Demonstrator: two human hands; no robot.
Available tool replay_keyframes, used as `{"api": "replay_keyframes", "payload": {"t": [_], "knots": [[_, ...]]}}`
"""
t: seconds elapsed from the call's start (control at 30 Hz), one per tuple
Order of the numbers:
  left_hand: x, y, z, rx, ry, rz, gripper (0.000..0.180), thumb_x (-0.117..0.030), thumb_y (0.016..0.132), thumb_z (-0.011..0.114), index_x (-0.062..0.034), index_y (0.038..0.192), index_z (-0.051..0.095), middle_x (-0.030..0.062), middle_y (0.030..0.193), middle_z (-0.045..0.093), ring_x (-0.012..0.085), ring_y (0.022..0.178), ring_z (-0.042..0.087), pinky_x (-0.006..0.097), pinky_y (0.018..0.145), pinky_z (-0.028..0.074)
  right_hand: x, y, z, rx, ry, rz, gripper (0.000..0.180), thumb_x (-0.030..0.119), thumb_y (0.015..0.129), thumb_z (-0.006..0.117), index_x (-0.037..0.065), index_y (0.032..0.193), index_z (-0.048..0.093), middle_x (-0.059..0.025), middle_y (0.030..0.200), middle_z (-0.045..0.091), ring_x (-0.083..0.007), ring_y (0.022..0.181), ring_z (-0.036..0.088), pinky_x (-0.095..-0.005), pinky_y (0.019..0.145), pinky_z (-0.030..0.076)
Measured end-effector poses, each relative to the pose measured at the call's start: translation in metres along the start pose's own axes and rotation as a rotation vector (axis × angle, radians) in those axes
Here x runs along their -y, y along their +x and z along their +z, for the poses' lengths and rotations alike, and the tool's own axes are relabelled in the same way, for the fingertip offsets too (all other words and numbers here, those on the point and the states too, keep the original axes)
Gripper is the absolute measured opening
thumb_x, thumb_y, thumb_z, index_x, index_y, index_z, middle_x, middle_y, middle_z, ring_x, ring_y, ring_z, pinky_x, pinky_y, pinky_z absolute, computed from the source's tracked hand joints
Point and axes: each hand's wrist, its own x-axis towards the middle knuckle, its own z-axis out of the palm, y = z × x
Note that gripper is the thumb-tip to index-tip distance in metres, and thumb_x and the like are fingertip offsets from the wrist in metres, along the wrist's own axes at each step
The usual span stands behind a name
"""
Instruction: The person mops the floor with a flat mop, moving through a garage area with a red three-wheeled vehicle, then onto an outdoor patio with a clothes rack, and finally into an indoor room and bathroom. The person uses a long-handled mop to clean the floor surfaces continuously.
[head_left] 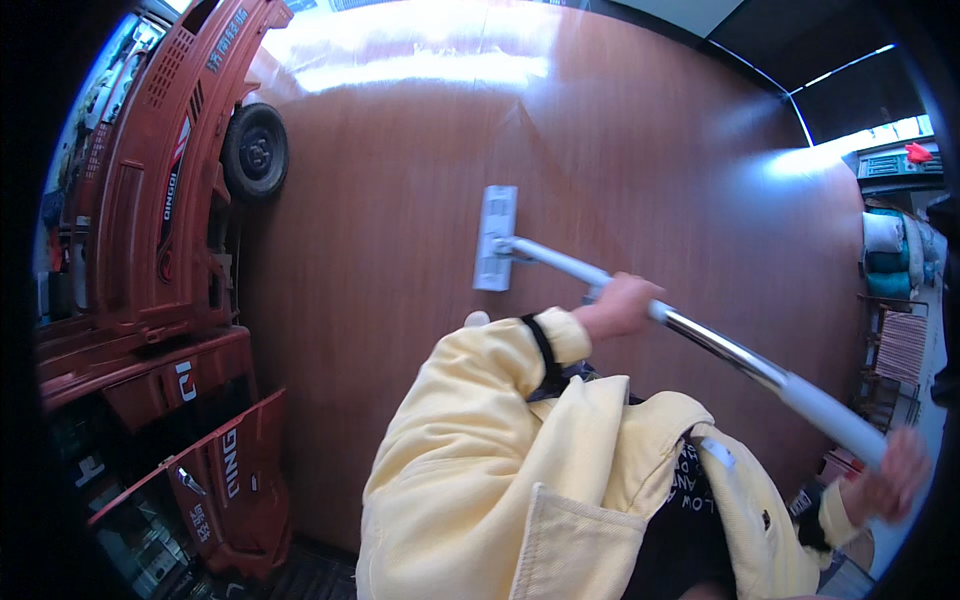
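Note:
A flat mop runs slantwise across the view, from its white rectangular head on the brown floor to the grip end at the lower right. My left hand, at the end of a yellow sleeve, is wrapped around the white pole partway up. Higher on the handle, my right hand is closed around the thick white grip; it is blurred by motion. The mop head lies flat, joined to the pole at its middle.
Along the left side stands a red cargo tricycle with a black wheel and its cab door swung out. Shiny brown floor spreads around the mop. Wrapped bundles and a striped seat line the right edge.

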Motion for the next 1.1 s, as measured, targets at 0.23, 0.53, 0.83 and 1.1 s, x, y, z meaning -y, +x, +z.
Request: {"api": "replay_keyframes", "payload": {"t": [0.23,0.53,0.83,1.1], "knots": [[0.154,-0.078,-0.012,-0.575,0.134,-0.273,0.011,-0.011,0.07,0.071,-0.0103,0.08,0.066,0.0137,0.081,0.065,0.0378,0.085,0.061,0.046,0.075,0.048,-0.041,0.115,0.189,-0.082,1.776,0.234,0.01,0.009,0.088,0.061,0.008,0.079,0.063,-0.0013,0.071,0.058,-0.0161,0.077,0.055,-0.0354,0.077,0.045],[0.269,-0.079,-0.033,-0.476,0.255,-0.803,0.019,-0.018,0.069,0.078,-0.0143,0.083,0.066,0.0092,0.089,0.062,0.0319,0.093,0.059,0.044,0.082,0.047,-0.111,0.236,0.291,0.387,1.681,0.013,0.013,0.012,0.086,0.063,0.002,0.08,0.067,-0.0067,0.071,0.064,-0.0168,0.066,0.059,-0.0297,0.063,0.046],[0.16,0.334,-0.05,-0.128,0.213,-0.042,0.02,-0.008,0.063,0.072,-0.0132,0.082,0.067,0.0092,0.088,0.059,0.0326,0.094,0.054,0.042,0.083,0.044,-0.358,0.132,0.16,-0.194,1.481,0.65,0.045,0.047,0.088,0.068,0.013,0.059,0.061,0.0034,0.052,0.055,-0.0104,0.046,0.044,-0.028,0.059,0.037],[-0.004,0.539,0.077,0.149,0.01,0.33,0.014,-0.018,0.072,0.069,-0.0212,0.085,0.071,0.0032,0.091,0.061,0.0239,0.097,0.058,0.04,0.094,0.041,-0.304,0.081,0.041,-0.542,0.577,1.28,0.048,0.048,0.09,0.062,0.014,0.058,0.055,0.0025,0.049,0.05,-0.0093,0.044,0.044,-0.0282,0.055,0.035]]}}
